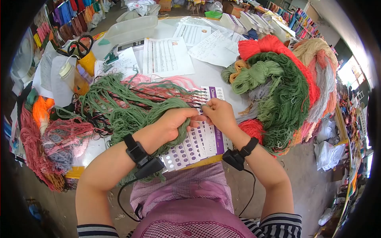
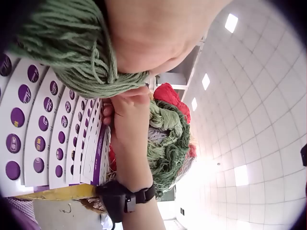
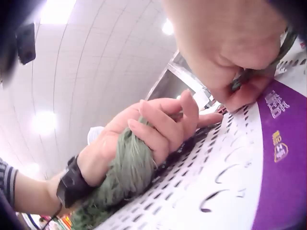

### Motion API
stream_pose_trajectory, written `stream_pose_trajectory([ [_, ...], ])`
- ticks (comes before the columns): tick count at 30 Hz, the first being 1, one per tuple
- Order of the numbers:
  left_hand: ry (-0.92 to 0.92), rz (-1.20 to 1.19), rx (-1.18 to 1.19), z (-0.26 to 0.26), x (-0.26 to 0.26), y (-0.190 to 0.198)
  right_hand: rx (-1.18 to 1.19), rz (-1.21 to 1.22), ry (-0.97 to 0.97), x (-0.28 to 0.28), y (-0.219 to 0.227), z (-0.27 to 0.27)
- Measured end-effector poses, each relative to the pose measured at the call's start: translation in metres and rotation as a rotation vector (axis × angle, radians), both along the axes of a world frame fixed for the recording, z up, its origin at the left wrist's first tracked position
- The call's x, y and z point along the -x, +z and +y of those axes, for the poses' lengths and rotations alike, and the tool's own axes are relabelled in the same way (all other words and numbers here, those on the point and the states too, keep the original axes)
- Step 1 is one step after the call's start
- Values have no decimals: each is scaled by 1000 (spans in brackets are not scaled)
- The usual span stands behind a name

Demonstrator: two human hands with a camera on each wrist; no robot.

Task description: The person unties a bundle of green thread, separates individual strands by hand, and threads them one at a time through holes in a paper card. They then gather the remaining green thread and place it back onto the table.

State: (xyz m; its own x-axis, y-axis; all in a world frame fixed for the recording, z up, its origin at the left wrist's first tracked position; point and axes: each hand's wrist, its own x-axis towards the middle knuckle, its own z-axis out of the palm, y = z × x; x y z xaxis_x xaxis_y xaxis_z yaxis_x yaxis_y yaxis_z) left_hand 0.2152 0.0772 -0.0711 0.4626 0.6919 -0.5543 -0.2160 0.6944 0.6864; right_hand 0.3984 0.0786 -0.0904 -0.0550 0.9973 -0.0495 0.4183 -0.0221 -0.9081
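Observation:
My left hand (image 1: 176,121) curls its fingers round a thick skein of sage-green thread (image 1: 158,113). In the right wrist view that skein (image 3: 129,165) hangs through the hand's grip. Just to the right, my right hand (image 1: 220,115) pinches a green strand (image 3: 244,76) between thumb and fingers, close over a white card (image 3: 230,167) with a purple band and rows of holes. The two hands nearly meet in the head view. Several overlapping cards with purple dots (image 2: 43,122) lie under them. Pink and dark strands (image 1: 186,95) run to the upper holes.
Red, dark green and grey skeins (image 1: 287,99) are heaped at the right. Pink and orange thread (image 1: 41,131) piles up at the left edge. Behind stand a yellow cup (image 1: 88,63) with scissors, a bottle (image 1: 73,77), printed sheets (image 1: 164,57) and a plastic tub (image 1: 133,29).

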Motion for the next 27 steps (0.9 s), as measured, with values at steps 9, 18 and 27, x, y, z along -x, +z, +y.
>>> stream_pose_trajectory([
  [9,7,94,-143,0,2,-2,-435,-419,64,4,13,-24],
  [18,-96,103,-321,11,-8,-22,-61,10,90,-10,13,-19],
  [27,-100,111,-263,14,11,-3,18,133,92,-10,16,-17],
])
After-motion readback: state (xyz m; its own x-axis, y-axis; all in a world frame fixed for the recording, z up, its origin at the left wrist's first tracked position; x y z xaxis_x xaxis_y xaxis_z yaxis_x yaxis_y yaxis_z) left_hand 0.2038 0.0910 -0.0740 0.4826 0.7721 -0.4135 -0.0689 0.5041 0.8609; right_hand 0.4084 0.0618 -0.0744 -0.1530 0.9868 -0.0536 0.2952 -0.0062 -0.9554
